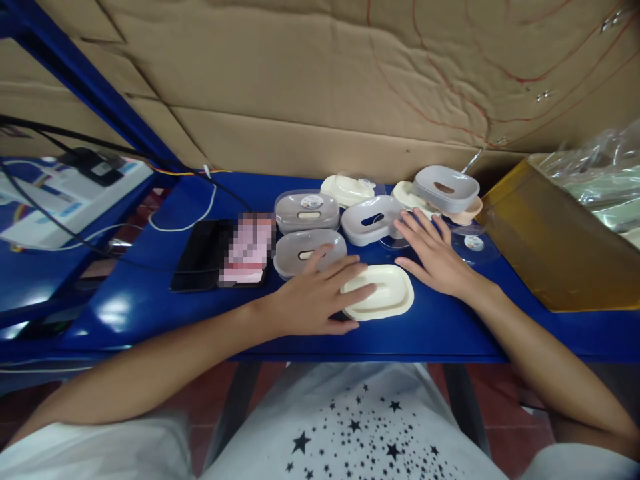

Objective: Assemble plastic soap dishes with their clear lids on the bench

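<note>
My left hand (320,297), fingers spread, lies over the left end of a cream oval tray (387,293) near the table's front edge. Its index finger reaches over a grey oval soap-box-like piece (290,257) with a small slot. My right hand (437,257) is open, its fingertips at the right end of another grey oval piece (360,223) that sits tilted; whether they press on it I cannot tell. Behind the left hand is a grey oval box (286,217) under a clear cover with a round sticker.
At the back are a cream tray (343,191) and a grey piece (445,193) atop a peach tray (465,212). A clear cover (487,250) lies right, beside a brown carton (560,247). A phone (250,250) and power strip (95,193) with cables are left.
</note>
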The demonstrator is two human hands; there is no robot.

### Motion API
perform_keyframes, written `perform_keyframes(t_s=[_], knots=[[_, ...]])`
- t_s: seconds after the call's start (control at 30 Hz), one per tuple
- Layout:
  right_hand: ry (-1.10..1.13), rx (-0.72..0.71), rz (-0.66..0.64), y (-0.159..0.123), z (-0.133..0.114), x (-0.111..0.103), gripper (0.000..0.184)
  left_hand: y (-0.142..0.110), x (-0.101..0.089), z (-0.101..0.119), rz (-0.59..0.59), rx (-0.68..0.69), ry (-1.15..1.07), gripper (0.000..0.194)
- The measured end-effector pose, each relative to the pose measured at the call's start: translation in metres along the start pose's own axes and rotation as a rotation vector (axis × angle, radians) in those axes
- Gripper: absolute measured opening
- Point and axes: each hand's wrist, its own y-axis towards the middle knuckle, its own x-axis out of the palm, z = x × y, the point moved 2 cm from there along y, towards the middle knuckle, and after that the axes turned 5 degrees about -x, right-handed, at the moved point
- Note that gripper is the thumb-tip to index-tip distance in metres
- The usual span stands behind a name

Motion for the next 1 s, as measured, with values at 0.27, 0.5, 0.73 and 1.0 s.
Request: perform_keyframes(t_s=[0.27,0.5,0.73,1.0], knots=[[-0.018,-0.072,0.217,0.001,0.000,0.000,0.030,-0.001,0.003,-0.004,-0.015,-0.101,-0.020,0.069],[0.177,-0.122,0.235,-0.006,-0.013,-0.032,0.021,0.002,0.000,-0.002,0.000,-0.204,0.011,0.071],[0.400,-0.178,0.064,-0.014,-0.033,-0.057,0.021,0.004,-0.002,-0.005,0.022,-0.286,0.030,0.080],[0.464,-0.246,-0.014,-0.011,-0.048,-0.042,0.022,0.002,0.002,-0.008,0.010,-0.184,-0.008,0.077]])
